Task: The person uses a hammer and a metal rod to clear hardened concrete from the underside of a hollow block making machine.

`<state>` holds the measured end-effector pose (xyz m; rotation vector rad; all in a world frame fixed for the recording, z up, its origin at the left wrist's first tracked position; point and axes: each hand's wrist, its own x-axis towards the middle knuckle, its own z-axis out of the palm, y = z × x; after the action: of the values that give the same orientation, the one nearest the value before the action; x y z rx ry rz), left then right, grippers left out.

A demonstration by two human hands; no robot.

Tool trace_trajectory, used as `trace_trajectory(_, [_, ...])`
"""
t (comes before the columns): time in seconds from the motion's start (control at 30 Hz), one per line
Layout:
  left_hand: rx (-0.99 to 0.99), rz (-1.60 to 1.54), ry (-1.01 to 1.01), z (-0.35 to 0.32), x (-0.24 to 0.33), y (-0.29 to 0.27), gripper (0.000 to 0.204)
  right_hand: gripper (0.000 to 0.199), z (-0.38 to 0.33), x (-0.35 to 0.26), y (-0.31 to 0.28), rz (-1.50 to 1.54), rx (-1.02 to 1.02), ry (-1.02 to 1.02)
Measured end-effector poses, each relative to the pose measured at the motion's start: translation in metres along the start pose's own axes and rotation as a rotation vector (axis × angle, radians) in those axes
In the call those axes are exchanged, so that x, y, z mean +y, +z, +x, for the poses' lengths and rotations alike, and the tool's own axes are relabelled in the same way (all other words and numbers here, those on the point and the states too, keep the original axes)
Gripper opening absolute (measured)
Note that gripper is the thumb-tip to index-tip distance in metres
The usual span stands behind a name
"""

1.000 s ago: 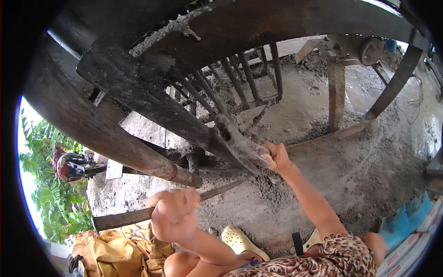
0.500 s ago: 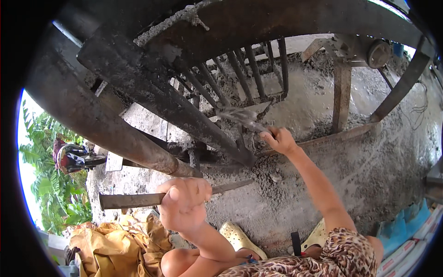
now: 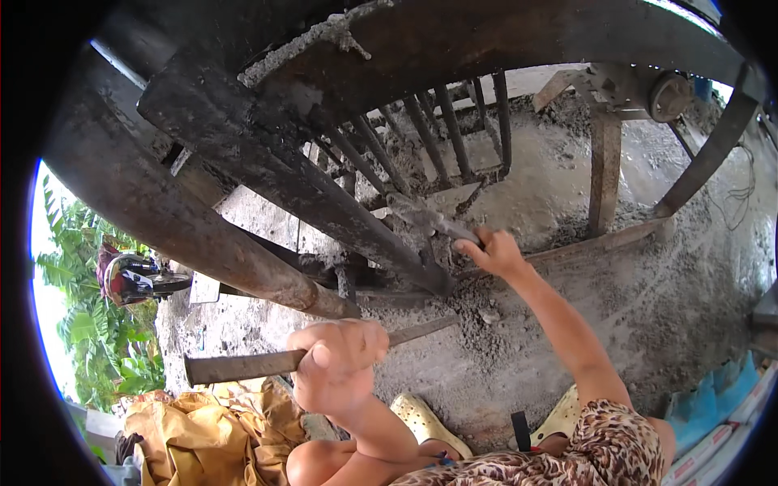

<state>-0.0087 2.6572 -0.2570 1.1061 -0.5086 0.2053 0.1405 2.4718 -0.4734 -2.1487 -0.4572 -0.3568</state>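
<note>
My left hand (image 3: pixel 336 364) is closed around a flat, dark metal bar (image 3: pixel 243 368). The bar lies roughly level, its wider end out to the left and its narrower end pointing right, below the foot of a dark steel beam. Farther forward and to the right, my right hand (image 3: pixel 501 253) grips a short-handled tool (image 3: pixel 458 230) from above. Grey cement-like muck coats the tool's far end, so its exact kind cannot be made out. That end is close to dark metal bars (image 3: pixel 374 154) on the underside of a machine frame.
A thick dark steel beam (image 3: pixel 284 174) and a rounded pipe (image 3: pixel 219 243) slant down from upper left. Wet grey cement covers the floor (image 3: pixel 559 340). At right stands a metal leg (image 3: pixel 604 166) near a pulley (image 3: pixel 671 95). A yellow-brown tarp (image 3: pixel 211 433) lies lower left.
My left hand and its bar have shifted slightly right and down. The tool in my right hand, blurred before, shows more sharply, its coated end slightly lower and to the right.
</note>
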Motion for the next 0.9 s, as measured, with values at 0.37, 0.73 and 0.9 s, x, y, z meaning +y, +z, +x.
trace_trajectory(0.37, [0.001,0.003,0.004,-0.003,0.001,0.005,0.036,0.062,-0.005,-0.012,0.005,0.137,-0.037,0.071])
trace_trajectory(0.73, [0.173,0.148,0.418,0.003,0.022,0.06,0.055,0.056,-0.04,-0.042,-0.033,0.6,0.227,0.275])
trace_trajectory(0.9, [0.398,0.3,0.631,0.017,-0.032,0.061,0.069,0.048,-0.04,-0.038,-0.069,0.737,0.331,0.218])
